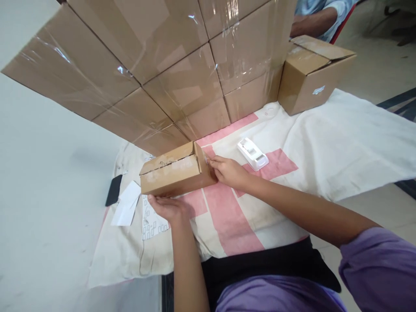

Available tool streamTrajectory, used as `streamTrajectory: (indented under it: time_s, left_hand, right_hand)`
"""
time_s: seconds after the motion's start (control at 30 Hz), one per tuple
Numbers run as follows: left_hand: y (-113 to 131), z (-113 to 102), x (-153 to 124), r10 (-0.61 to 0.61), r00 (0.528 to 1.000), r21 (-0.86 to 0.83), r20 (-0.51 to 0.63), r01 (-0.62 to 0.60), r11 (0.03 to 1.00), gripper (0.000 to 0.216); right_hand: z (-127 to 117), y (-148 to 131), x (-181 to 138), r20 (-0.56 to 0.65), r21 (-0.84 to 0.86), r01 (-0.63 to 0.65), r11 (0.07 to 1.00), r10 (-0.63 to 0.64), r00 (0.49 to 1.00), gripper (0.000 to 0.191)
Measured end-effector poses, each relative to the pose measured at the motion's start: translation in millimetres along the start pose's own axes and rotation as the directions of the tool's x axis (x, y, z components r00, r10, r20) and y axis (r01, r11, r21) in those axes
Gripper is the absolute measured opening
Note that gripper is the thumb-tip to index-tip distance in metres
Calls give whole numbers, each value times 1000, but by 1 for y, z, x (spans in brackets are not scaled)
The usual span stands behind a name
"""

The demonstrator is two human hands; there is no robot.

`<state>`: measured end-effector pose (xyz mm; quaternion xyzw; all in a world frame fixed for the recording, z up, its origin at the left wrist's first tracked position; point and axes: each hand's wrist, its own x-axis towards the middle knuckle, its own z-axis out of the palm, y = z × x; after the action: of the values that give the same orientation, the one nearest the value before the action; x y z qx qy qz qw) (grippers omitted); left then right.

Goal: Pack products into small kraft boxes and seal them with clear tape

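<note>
A small closed cardboard box (172, 180) is held between my two hands above the cloth-covered table. Its top flaps meet along a taped seam. My left hand (167, 208) supports the lower front edge near the left corner, its fingers partly hidden beneath the box. At the right end, my right hand (229, 171) grips the side with its fingers pressed together. To the right of that hand lies a white plastic object (252, 154) that looks like a tape dispenser.
A tall stack of cardboard boxes (185, 91) wrapped in clear film stands just behind. Another box (312, 78) sits at the back right, near a person's arm (315, 24). Folded white paper (126, 206), a marked sheet (152, 223) and a black phone-like object (113, 190) lie left.
</note>
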<state>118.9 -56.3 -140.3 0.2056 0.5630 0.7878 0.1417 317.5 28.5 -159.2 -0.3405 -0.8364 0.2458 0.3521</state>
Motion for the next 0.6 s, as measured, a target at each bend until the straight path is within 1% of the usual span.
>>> streamTrajectory:
  time_s: [0.1, 0.17, 0.2, 0.27, 0.33, 0.37, 0.43, 0.47, 0.5, 0.53, 0.6]
  left_hand:
    - [-1, -1, 1, -17, 999, -9, -31, 17, 1000, 48]
    - [-1, -2, 4, -69, 996, -38, -59, 67, 997, 43]
    - [-2, -3, 5, -94, 993, -49, -66, 91, 995, 41]
    - [-3, -5, 8, -119, 991, -61, -64, 116, 991, 39]
    - [-3, -6, 11, -114, 991, -79, -64, 109, 991, 36]
    - [-4, -6, 13, -108, 992, -93, -68, 101, 990, 35]
    - [-6, -6, 16, -99, 992, -121, -81, 89, 989, 33]
    - [-7, -7, 17, -99, 991, -133, -87, 87, 987, 32]
    - [-8, -7, 18, -102, 991, -142, -90, 88, 986, 32]
    - [-10, -8, 20, -105, 990, -148, -92, 90, 985, 33]
    - [-14, -11, 22, -109, 990, -154, -94, 94, 984, 35]
  right_hand:
    - [-1, -8, -4, 9, 3, 3, 1000, -3, 1000, 44]
    - [-4, -13, -6, -21, 34, -24, 999, 25, 999, 31]
    - [-5, -16, -7, -52, 76, -48, 996, 52, 997, 24]
    - [-5, -20, -8, -124, 235, -105, 966, 137, 983, 14]
    - [-5, -20, -6, -180, 394, -142, 908, 227, 957, 14]
    - [-4, -19, -4, -200, 445, -151, 883, 262, 944, 14]
    - [-4, -15, 0, -229, 478, -155, 865, 293, 928, 11]
    - [-5, -12, 2, -227, 489, -145, 860, 286, 931, 14]
    - [-6, -10, 4, -203, 514, -124, 849, 260, 944, 24]
    - [-8, -7, 5, -156, 544, -94, 834, 211, 965, 37]
    - [-12, -1, 7, -30, 593, -29, 805, 57, 998, 65]
